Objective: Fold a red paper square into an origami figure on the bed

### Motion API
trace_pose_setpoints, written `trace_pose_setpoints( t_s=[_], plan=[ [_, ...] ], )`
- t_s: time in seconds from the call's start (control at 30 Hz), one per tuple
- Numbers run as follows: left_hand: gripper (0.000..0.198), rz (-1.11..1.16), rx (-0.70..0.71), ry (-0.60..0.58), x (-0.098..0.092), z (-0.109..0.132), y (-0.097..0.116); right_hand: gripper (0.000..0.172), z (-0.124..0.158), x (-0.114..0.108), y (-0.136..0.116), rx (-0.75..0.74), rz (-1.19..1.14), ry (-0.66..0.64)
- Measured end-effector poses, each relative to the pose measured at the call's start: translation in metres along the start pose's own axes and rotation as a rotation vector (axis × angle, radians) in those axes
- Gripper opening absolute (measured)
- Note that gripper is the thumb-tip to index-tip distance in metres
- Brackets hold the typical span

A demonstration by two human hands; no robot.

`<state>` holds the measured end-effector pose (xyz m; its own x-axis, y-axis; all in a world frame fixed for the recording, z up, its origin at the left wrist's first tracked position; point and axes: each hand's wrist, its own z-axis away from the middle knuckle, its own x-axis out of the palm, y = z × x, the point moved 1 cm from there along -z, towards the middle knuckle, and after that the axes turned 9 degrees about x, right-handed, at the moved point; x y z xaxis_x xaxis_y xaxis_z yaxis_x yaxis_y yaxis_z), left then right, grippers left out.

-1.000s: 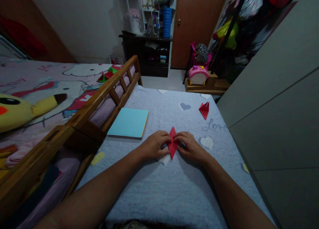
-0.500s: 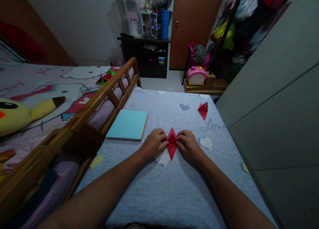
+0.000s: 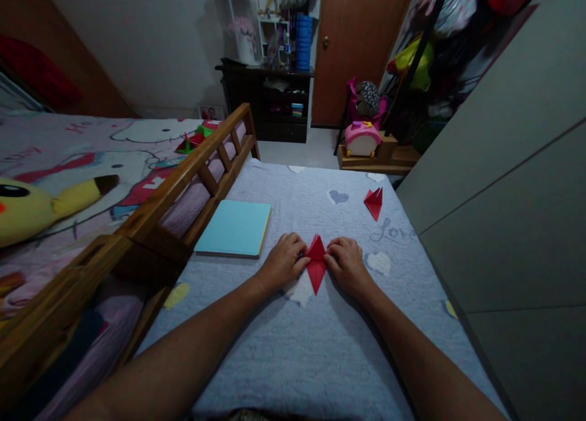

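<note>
A red folded paper (image 3: 316,268), shaped like a narrow diamond, lies on the blue cloth between my hands. My left hand (image 3: 286,260) pinches its left edge with thumb and fingers. On the opposite side, my right hand (image 3: 347,263) grips the right edge in the same way. The paper's upper half shows stacked flaps, and its lower point faces me. Another red folded paper (image 3: 374,205) rests farther off to the right, touched by neither hand. Left of my left hand is a flat stack of light blue square paper (image 3: 235,229).
A wooden rail (image 3: 192,176) runs along the left side, with a yellow plush toy (image 3: 32,216) on the bed beyond it. A pale cabinet (image 3: 513,183) flanks the right. A pink and white toy (image 3: 362,140) stands past the far edge of the cloth (image 3: 293,360).
Both hands keep hold of the red paper. Its upper flaps look slightly shifted, with the pale line down the middle no longer showing.
</note>
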<state>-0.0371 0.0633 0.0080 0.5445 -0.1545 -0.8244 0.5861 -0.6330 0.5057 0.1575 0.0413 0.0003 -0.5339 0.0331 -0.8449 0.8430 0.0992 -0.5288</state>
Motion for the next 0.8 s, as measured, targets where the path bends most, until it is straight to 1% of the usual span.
trace_pose_setpoints(
  t_s=[0.1, 0.27, 0.4, 0.67, 0.8],
  plan=[
    [0.004, -0.009, -0.018, 0.001, -0.001, 0.0, 0.0, 0.009, 0.0, 0.0, -0.002, 0.027, 0.024, 0.005],
    [0.01, -0.086, -0.051, -0.009, 0.001, -0.001, 0.001, 0.013, -0.001, 0.003, -0.003, 0.068, 0.075, 0.049],
    [0.013, -0.144, -0.058, -0.01, 0.003, -0.002, 0.003, 0.012, -0.002, 0.006, -0.003, 0.074, 0.106, 0.067],
    [0.012, -0.241, -0.082, -0.024, 0.003, 0.0, 0.01, 0.011, -0.001, 0.008, -0.006, 0.083, 0.183, 0.103],
    [0.012, -0.259, -0.074, -0.024, 0.004, 0.0, 0.01, 0.009, 0.0, 0.008, -0.009, 0.062, 0.222, 0.114]
  ],
)
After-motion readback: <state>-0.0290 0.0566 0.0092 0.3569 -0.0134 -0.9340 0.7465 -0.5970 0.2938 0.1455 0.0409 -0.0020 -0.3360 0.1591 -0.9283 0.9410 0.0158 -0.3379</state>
